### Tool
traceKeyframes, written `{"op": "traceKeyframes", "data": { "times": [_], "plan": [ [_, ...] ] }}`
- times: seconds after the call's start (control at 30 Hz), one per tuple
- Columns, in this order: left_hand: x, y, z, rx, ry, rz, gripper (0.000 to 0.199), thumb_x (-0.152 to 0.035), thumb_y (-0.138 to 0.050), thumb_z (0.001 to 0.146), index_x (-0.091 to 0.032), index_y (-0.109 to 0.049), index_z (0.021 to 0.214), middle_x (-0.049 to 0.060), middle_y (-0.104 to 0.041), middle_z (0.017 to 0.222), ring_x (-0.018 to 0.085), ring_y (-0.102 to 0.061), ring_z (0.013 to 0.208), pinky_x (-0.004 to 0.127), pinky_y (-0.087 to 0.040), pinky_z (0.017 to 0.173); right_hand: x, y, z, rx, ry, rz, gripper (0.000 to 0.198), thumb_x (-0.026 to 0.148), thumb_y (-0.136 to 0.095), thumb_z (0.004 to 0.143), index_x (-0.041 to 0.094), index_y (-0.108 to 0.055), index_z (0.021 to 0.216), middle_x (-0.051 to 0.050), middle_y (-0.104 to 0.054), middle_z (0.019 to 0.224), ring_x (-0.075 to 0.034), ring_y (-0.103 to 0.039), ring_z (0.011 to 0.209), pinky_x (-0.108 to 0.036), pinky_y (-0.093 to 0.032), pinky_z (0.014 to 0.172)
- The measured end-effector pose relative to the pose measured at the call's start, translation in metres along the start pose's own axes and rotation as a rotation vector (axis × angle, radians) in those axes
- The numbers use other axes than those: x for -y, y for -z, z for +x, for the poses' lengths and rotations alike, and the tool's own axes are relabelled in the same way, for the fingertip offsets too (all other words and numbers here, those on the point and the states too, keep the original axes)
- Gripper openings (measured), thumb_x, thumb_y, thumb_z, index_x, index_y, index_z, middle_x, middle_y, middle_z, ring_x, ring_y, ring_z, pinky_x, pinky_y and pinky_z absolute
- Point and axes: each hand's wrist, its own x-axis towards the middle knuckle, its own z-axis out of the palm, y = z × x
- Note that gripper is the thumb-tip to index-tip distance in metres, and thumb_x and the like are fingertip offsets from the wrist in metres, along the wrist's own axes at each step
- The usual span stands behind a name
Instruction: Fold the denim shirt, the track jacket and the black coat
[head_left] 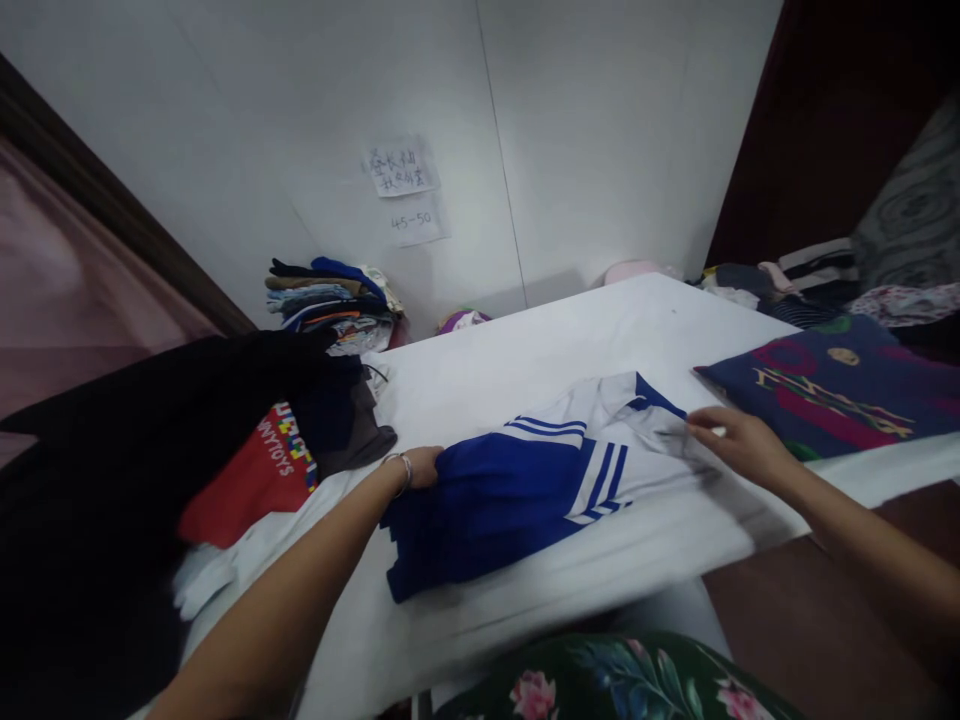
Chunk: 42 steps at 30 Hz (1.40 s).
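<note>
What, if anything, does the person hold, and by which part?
The blue-and-white garment: the right hand pinches the blue strip at its white end; the left hand seems to grip its blue end.

One left hand [425,467], one right hand [742,442], one blue-and-white garment [510,480]
Two paper notes [401,168], one white-covered table [472,375], one red printed cloth [247,480], one navy patterned garment [832,385], one stack of folded clothes [326,300] whose layers overlap too much to count, and one loose heap [814,275] at the far right, its pieces also too tangled to number
</note>
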Motion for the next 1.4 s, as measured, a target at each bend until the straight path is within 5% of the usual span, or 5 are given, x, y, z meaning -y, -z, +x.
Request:
{"op": "traceKeyframes", "data": {
  "times": [0.4,0.8,0.97,1.13,1.4],
  "plan": [
    [-0.014,-0.050,-0.043,-0.580,-0.029,0.031,0.047,-0.013,-0.048,0.079,-0.014,-0.056,0.124,0.009,-0.061,0.124,0.022,-0.053,0.116,0.035,-0.035,0.103,0.064,-0.096,0.145,0.256,0.216,-0.161,0.038,0.012,-0.050,0.073,0.021,-0.069,0.105,-0.004,-0.067,0.112,-0.022,-0.060,0.103,-0.028,-0.044,0.091],
    [-0.013,-0.058,-0.058,-0.720,-0.088,-0.129,0.009,-0.027,-0.054,0.082,-0.020,-0.058,0.077,0.003,-0.063,0.082,0.019,-0.057,0.083,0.031,-0.043,0.078,0.048,-0.091,0.140,0.244,0.343,-0.199,0.022,0.014,-0.050,0.071,0.020,-0.068,0.082,-0.005,-0.068,0.094,-0.021,-0.058,0.094,-0.027,-0.042,0.083],
    [-0.014,-0.061,-0.081,-0.761,-0.213,-0.327,0.005,-0.025,-0.047,0.085,-0.023,-0.049,0.081,0.003,-0.063,0.110,0.018,-0.057,0.101,0.031,-0.043,0.089,0.042,-0.092,0.137,0.208,0.344,-0.103,0.021,0.014,-0.047,0.068,0.020,-0.063,0.080,-0.004,-0.065,0.111,-0.021,-0.055,0.107,-0.029,-0.040,0.093],
    [-0.017,-0.058,-0.100,-0.802,-0.098,-0.335,0.014,-0.035,-0.044,0.087,-0.023,-0.051,0.090,0.002,-0.065,0.085,0.018,-0.060,0.082,0.029,-0.045,0.075,0.038,-0.095,0.142,0.273,0.322,0.169,0.015,0.013,-0.046,0.063,0.020,-0.057,0.071,-0.005,-0.062,0.120,-0.023,-0.046,0.122,-0.035,-0.035,0.102],
    [-0.030,-0.058,-0.111,-0.850,-0.291,-0.286,0.017,-0.036,-0.043,0.088,-0.022,-0.053,0.087,0.001,-0.062,0.080,0.014,-0.060,0.071,0.026,-0.044,0.068,0.048,-0.097,0.163,0.444,0.314,0.049,0.079,0.006,-0.049,0.054,0.022,-0.050,0.132,-0.005,-0.040,0.145,-0.025,-0.029,0.136,-0.038,-0.023,0.112]
  ]
}}
